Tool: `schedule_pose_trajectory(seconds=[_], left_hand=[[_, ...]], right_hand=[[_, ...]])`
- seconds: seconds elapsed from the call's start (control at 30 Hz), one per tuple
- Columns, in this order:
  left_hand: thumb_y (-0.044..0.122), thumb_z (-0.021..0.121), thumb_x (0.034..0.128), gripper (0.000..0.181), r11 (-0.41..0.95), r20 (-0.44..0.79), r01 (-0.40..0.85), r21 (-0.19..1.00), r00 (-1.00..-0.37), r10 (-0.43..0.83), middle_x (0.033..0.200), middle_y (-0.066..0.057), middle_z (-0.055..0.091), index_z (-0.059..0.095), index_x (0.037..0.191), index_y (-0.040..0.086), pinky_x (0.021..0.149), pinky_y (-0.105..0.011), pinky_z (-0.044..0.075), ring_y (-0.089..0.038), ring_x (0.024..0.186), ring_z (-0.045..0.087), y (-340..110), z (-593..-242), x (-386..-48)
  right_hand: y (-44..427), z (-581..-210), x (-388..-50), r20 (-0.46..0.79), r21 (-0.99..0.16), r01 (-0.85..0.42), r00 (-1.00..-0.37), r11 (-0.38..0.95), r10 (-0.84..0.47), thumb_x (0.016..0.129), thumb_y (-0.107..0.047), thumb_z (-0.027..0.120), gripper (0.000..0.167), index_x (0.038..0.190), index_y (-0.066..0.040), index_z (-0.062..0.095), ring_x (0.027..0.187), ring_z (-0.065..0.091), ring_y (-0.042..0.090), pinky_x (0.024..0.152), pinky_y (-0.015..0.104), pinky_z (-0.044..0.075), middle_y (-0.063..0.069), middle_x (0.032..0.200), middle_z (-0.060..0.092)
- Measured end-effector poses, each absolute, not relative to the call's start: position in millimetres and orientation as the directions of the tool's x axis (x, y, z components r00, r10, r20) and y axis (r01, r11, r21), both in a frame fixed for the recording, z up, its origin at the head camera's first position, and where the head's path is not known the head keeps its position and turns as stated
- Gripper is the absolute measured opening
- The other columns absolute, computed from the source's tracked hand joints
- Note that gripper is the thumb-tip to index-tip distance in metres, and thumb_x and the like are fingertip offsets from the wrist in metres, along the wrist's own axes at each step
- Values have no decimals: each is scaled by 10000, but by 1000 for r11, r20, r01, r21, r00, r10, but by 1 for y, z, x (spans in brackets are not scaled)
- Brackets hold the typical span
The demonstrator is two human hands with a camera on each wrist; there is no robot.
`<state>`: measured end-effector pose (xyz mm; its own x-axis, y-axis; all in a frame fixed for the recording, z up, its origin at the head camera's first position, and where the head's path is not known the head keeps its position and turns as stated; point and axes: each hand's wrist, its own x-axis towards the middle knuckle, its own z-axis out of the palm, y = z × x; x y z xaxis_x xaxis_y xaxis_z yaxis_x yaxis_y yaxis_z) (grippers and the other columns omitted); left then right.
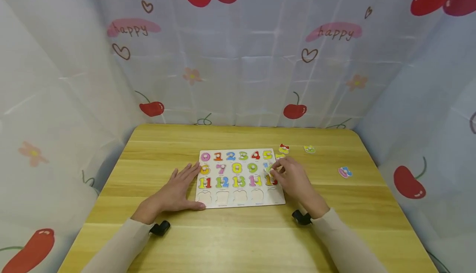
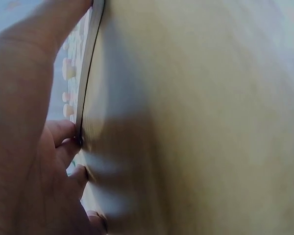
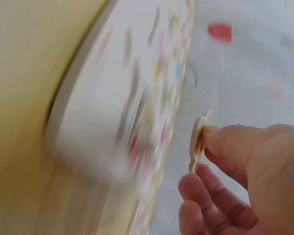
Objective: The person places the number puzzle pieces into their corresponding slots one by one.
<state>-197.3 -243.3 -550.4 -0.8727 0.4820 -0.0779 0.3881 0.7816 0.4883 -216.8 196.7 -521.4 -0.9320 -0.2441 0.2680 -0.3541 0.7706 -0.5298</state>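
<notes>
A pale wooden number puzzle board (image 1: 230, 202) lies on the table, with colourful knobbed number pieces in its upper three rows and bare recesses along the bottom row. My left hand (image 1: 172, 190) rests at the board's left edge, fingers spread, thumb at the lower left corner. Above the board's right side, my right hand (image 1: 293, 178) pinches a small puzzle piece (image 3: 195, 144) between thumb and fingers. The right wrist view shows this piece edge-on, held off the board; its number cannot be read. The right fingers partly cover the board's right end.
Loose number pieces lie right of the board: a red and yellow one (image 1: 284, 148), a yellow and green one (image 1: 309, 149) and a pink and blue one (image 1: 345, 172). Another yellow piece (image 1: 280, 156) is partly hidden by the right hand. Curtains surround the wooden table (image 1: 230, 240).
</notes>
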Motion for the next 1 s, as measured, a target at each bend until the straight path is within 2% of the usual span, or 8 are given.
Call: schedule_pose_trajectory(seconds=[0.13,0.27,0.4,0.6,0.7,1.0], left_hand=[[775,917,871,1397,782,-78,398,480,-868,490,1970,-124,219,237,1866,69,1420,-852,111,-493,1828,177,-245,-548,-198],[754,931,865,1402,776,-89,397,489,-863,497,1971,-134,209,231,1866,65,1419,-855,101,-499,1829,165,-247,-546,-199],[749,935,866,1399,769,-99,392,505,-859,502,1971,-142,204,234,1866,65,1415,-862,90,-507,1828,157,-247,-544,-201],[767,916,877,1386,761,-91,394,515,-858,506,1972,-132,205,233,1869,80,1410,-869,81,-502,1831,150,-246,-547,-200],[770,908,885,1379,756,-86,398,520,-856,510,1974,-125,199,229,1871,84,1409,-872,72,-498,1834,139,-246,-548,-200],[753,909,893,1370,750,-91,396,529,-852,515,1977,-126,188,229,1868,71,1405,-876,62,-501,1835,130,-249,-546,-199]], right_hand=[[158,-516,-209,249,-525,-442,-897,727,-366,1020,-119,919,85,1046,-124,838,947,760,171,823,298,649,38,1070,790],[119,-514,-202,208,-507,-523,-846,685,-492,1054,-157,891,56,1073,-143,840,949,747,158,837,279,642,14,1069,791],[84,-514,-194,180,-479,-614,-768,627,-615,1088,-196,857,55,1114,-150,842,975,741,137,883,288,657,4,1098,786],[43,-520,-191,143,-444,-695,-679,566,-720,1105,-217,837,72,1142,-163,868,954,672,54,874,199,602,-24,1106,771],[32,-523,-193,132,-425,-704,-670,569,-731,1093,-210,853,63,1133,-169,879,929,650,26,841,159,568,-38,1089,762],[14,-526,-194,123,-455,-693,-670,559,-732,1104,-209,840,89,1153,-161,897,966,692,62,855,165,578,-15,1144,775]])
